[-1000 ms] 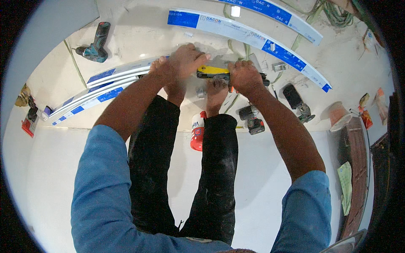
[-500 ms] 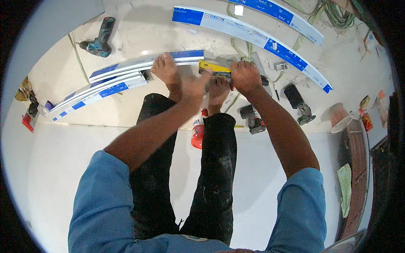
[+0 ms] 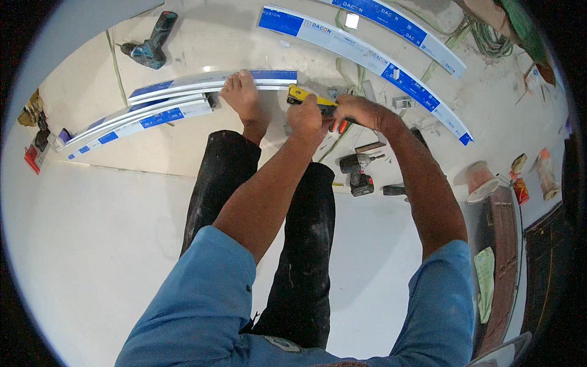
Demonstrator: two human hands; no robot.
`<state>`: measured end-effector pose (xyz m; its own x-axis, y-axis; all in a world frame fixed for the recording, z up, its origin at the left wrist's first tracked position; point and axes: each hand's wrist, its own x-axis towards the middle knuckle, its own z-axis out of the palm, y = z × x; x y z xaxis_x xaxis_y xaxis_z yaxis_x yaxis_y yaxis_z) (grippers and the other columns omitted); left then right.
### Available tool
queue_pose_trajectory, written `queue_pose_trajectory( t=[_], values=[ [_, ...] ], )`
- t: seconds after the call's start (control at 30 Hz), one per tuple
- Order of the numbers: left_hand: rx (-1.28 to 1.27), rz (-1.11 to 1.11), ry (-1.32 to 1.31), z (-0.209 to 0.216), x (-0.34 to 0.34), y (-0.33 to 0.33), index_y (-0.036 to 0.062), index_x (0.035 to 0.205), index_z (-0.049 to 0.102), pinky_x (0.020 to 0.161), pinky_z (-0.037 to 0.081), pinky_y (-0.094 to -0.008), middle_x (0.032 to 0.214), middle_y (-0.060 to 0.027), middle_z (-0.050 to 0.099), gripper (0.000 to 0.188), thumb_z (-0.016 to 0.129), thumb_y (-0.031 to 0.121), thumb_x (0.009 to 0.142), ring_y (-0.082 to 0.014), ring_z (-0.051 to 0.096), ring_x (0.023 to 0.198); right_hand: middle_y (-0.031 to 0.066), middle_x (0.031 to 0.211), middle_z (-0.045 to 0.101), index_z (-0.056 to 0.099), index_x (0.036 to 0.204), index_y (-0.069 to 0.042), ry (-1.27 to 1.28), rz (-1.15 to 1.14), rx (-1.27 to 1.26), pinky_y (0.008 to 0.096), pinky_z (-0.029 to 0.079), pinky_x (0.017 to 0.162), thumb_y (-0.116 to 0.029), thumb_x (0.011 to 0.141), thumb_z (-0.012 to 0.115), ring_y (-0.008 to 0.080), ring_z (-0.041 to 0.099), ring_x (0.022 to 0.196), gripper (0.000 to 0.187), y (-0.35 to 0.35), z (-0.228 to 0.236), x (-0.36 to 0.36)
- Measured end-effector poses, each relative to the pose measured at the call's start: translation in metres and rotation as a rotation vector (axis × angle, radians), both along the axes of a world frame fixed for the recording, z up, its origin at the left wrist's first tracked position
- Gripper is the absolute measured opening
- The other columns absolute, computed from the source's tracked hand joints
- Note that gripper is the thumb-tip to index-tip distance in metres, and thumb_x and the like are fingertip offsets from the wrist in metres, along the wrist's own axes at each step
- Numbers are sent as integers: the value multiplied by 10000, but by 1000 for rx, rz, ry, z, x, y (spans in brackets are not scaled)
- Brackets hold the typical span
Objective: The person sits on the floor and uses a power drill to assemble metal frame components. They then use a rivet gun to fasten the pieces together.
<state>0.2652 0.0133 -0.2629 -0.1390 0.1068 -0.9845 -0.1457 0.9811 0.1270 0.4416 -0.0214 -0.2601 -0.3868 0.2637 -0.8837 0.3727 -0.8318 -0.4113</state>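
Note:
A yellow-and-black hand tool point(image 3: 299, 94), its exact kind unclear, lies across the space between my hands, just right of the blue-and-white profile strips point(image 3: 273, 76). My left hand point(image 3: 307, 117) is closed around its left part, near the yellow end. At its dark right end, my right hand point(image 3: 359, 114) has bent fingers gripping it. A small orange piece point(image 3: 342, 126) shows below that hand. My bare left foot point(image 3: 241, 96) rests on the strips; my other foot is mostly hidden behind my hands.
A teal drill point(image 3: 150, 52) lies upper left. Another cordless driver point(image 3: 361, 174) is below my right hand. Long curved-looking strips point(image 3: 342, 40) cross the upper floor. Coiled green cord point(image 3: 492, 40) lies far right, near a pinkish bucket point(image 3: 481, 181) and a brown panel point(image 3: 502, 244).
My left hand, blurred before, has moved right and closed on the tool. My right hand has turned and shifted slightly right. The whole view has shifted a little.

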Motion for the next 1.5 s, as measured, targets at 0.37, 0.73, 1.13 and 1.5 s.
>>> queue_pose_trajectory(
  t=[0.37, 0.73, 1.13, 1.5],
  values=[
    [38, 67, -76, 17, 19, -8, 26, 1317, 524, 743, 725, -393, 1167, -190, 700, 386, 744, 168, 1033, -300, 775, 1005, 153, 878, 770, 779, 983, 24, -94, 13, 16, 400, 602, 809, -664, 1008, 672, 233, 735, 820, 697, 8, -43, 3],
    [7, 35, -262, 31, -3, -8, 95, 1329, 517, 719, 699, -421, 1204, -146, 670, 409, 726, 74, 978, -270, 745, 1014, 119, 723, 688, 755, 881, 19, -98, 34, 109, 435, 534, 623, -714, 977, 686, 203, 633, 661, 743, 5, -58, 9],
    [-232, 172, -31, 16, -11, 41, 53, 1296, 608, 801, 639, -448, 1106, -147, 704, 431, 569, 437, 1105, -302, 734, 964, 151, 840, 773, 779, 1153, -98, -233, -13, 286, 479, 617, 803, -640, 1082, 469, 310, 786, 779, 628, -4, -30, -7],
    [-246, 250, 11, 19, 10, 44, -3, 1300, 549, 611, 629, -480, 928, -187, 648, 603, 416, 566, 1151, -292, 688, 710, 212, 1116, 783, 765, 1241, -122, -228, 139, 251, 560, 577, 964, -641, 1099, 423, 423, 753, 1056, 637, 13, -15, 3]
  ],
)
